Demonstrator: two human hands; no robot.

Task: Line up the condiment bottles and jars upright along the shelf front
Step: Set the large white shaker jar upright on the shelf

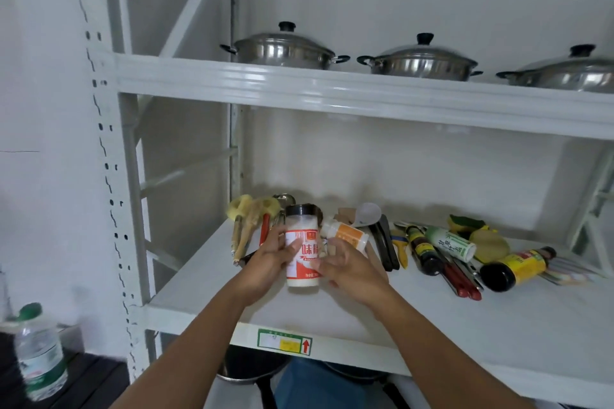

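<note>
On the white shelf [332,312], toward its left front, your left hand [270,262] and right hand [349,267] wrap a black-capped seasoning jar [301,244] from either side — fingers closed on its red label, jar upright. Behind it lies an orange-labelled bottle [345,233]; farther right, two dark sauce bottles [423,252] and a green-lettered white bottle [450,243] lie tipped over.
</note>
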